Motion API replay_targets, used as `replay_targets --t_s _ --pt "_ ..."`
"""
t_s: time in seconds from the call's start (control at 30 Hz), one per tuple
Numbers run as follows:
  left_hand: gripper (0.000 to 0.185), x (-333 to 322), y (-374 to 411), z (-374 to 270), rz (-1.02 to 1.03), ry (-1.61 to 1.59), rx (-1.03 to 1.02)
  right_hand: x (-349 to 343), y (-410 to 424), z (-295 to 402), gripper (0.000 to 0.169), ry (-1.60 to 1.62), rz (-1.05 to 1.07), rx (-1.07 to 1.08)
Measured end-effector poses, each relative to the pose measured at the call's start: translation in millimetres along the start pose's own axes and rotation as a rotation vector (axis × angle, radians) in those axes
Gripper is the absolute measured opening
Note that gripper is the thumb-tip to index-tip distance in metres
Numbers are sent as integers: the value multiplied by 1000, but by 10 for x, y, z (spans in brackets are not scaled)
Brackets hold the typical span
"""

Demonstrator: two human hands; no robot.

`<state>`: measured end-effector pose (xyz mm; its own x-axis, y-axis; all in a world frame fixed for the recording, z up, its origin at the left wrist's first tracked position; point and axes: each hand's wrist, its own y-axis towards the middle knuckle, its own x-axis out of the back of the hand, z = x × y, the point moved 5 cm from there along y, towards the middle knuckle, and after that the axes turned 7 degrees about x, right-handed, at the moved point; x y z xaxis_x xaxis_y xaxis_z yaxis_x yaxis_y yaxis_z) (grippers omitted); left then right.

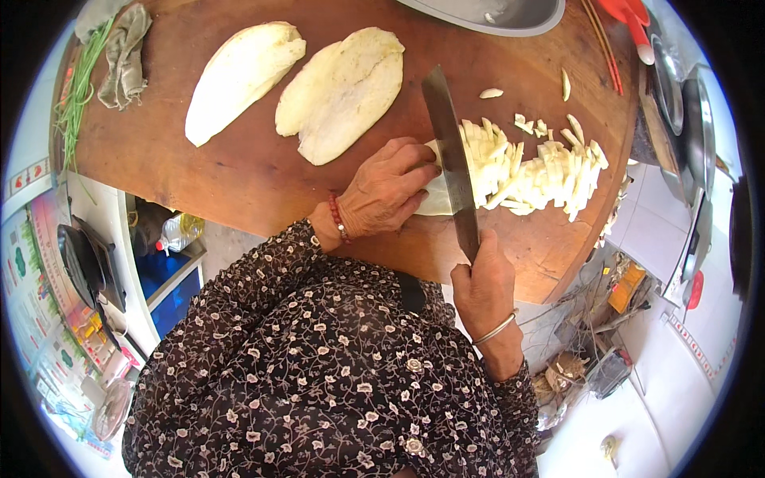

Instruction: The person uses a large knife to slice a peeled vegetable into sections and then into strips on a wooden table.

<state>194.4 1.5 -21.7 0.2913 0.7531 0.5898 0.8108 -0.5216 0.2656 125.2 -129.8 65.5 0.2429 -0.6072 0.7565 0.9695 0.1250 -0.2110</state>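
Observation:
My right hand (487, 293) is wrapped around the handle of a kitchen cleaver (452, 149), its long dark blade pointing away from me. With bent fingers, my left hand (391, 188) presses a pale vegetable slab (436, 200) onto the wooden table (239, 173), close to the blade's left side. Right of the blade lies a heap of cut vegetable strips (538, 173). Two large pale vegetable slices, one at the left (242, 77) and one nearer the middle (346, 92), lie flat beyond my left hand. The handle is mostly hidden in my grip.
A grey basin (508, 27) stands at the far edge of view. Chopsticks (609, 54) and a red-handled utensil (633, 30) lie at upper right. Green stalks (77, 101) and a crumpled cloth (125, 60) are at far left. Firewood and twigs (597, 316) lie below, right.

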Motion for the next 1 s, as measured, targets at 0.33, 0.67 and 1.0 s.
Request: replay_targets --t_s 0.33,0.67,1.0 --pt "36 33 17 -14 -50 -22 -48 -57 275 -142 35 105 41 -82" --pt "35 32 -90 36 -65 -31 -64 -17 -36 69 34 50 33 -46" --pt "48 94 -114 -60 31 -3 -11 -267 184 -177 38 179 -8 -198"
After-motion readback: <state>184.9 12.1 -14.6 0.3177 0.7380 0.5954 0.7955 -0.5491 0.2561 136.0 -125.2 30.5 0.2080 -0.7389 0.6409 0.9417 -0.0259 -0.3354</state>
